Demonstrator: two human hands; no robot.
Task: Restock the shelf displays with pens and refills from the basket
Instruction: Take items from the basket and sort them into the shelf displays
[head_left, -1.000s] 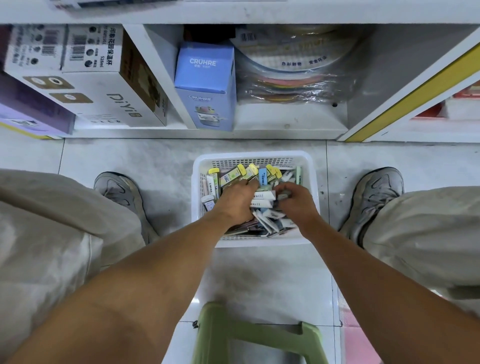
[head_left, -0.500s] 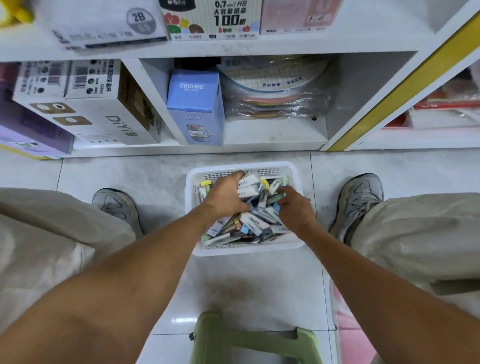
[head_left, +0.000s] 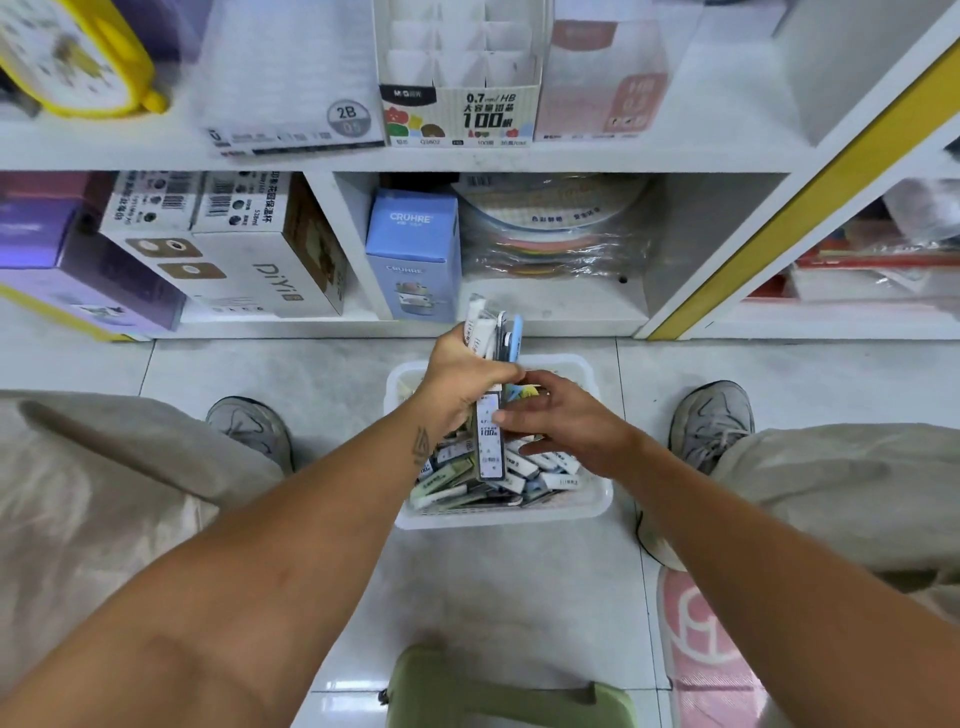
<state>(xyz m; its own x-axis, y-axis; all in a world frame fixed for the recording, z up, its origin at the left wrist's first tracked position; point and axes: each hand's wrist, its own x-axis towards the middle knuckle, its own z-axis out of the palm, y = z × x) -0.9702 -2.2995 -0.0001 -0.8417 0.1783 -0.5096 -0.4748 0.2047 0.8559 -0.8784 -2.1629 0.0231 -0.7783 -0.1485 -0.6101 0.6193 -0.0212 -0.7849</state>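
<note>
A white plastic basket (head_left: 597, 501) stands on the floor between my feet, holding several flat refill packs (head_left: 457, 486). My left hand (head_left: 462, 382) is raised above the basket and is closed around a bundle of refill packs (head_left: 491, 332) that stick up past my fingers. My right hand (head_left: 561, 415) is beside it, fingers touching the lower end of one long pack (head_left: 491, 447) in the bundle. On the shelf above stands an open, empty display box (head_left: 460, 73) marked 0.7 HB 100.
White shelving (head_left: 467, 156) faces me, with a 2B box (head_left: 291, 93), a pink box (head_left: 597, 88), a blue CRUHRE box (head_left: 413, 249) and cartons (head_left: 228, 249) below. A green stool (head_left: 509, 691) is under me. My shoes (head_left: 249, 426) flank the basket.
My left hand has lifted a bundle of refill packs up out of the basket. My right hand has come up to the bundle. My view has tilted up to the higher shelf.
</note>
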